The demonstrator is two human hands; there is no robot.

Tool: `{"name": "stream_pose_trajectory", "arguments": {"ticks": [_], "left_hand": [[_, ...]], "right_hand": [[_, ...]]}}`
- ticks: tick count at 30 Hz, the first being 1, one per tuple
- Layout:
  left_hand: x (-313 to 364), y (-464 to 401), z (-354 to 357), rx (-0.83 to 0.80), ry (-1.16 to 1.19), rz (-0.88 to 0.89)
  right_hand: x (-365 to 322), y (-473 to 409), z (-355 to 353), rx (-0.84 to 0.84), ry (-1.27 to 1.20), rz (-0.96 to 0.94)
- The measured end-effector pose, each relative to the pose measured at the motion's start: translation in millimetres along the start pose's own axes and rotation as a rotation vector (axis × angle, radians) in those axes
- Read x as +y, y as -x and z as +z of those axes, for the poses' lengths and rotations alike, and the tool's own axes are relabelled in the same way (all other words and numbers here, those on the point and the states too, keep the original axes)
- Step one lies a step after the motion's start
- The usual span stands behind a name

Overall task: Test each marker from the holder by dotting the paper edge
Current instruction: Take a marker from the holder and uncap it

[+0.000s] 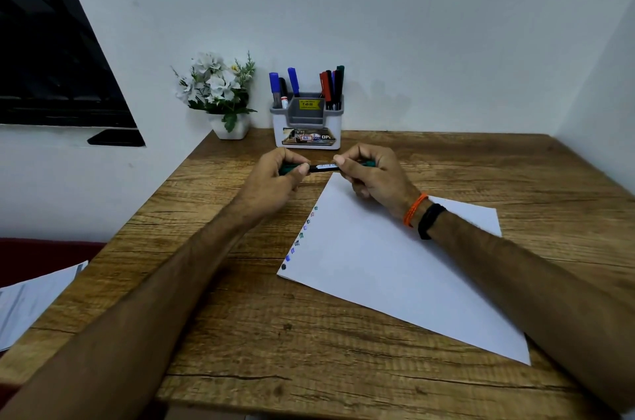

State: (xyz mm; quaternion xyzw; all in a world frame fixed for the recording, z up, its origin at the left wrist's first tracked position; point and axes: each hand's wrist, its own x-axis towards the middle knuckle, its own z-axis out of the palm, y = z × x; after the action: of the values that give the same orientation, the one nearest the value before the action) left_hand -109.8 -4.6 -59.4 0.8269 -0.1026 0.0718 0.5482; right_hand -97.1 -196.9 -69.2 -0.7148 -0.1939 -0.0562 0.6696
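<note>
Flanking the holder (307,130): flower pot (231,129) left; paper (395,265) nearer.

Both forearms bare, no sleeves in view. Right wrist: orange thread bracelet (414,209), black band (430,221) just behind it. Left wrist unadorned.

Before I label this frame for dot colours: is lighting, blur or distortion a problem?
Head view: light is dim and soft, without glare; the hands cast faint shadows on the paper. Wide-angle distortion bows the window and stretches the forearms. The dots look small and slightly smeared; the marker label is unreadable.
</note>
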Motion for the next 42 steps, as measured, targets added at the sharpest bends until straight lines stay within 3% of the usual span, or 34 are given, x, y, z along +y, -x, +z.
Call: {"name": "stream_pose_trajectory", "arguments": {"ticks": [13, 20, 26, 37, 42], "left_hand": [[8.6, -0.3, 0.7, -0.034, -0.005, 0.022], [10.8, -4.5, -12.9, 0.139, 0.262, -0.013], [24.4, -18.4, -15.3, 0.202, 0.319, 0.042], [75.7, -93.7, -29.8, 0.308, 0.138, 0.182], [93.5, -125.1, -25.8, 0.332, 0.003, 0.256]], "right_hand": [[0.4, -4.1, -9.3, -0.036, 0.057, -0.013], [-1.8, -2.9, -5.2, -0.049, 0.198, -0.026], [-3.5, -15.4, -5.2, -0.001, 0.447, -0.007], [-13.5, -65.3, -9.8, 0.317, 0.518, 0.042], [-6.4, -85.7, -9.2, 0.317, 0.555, 0.087]]}}
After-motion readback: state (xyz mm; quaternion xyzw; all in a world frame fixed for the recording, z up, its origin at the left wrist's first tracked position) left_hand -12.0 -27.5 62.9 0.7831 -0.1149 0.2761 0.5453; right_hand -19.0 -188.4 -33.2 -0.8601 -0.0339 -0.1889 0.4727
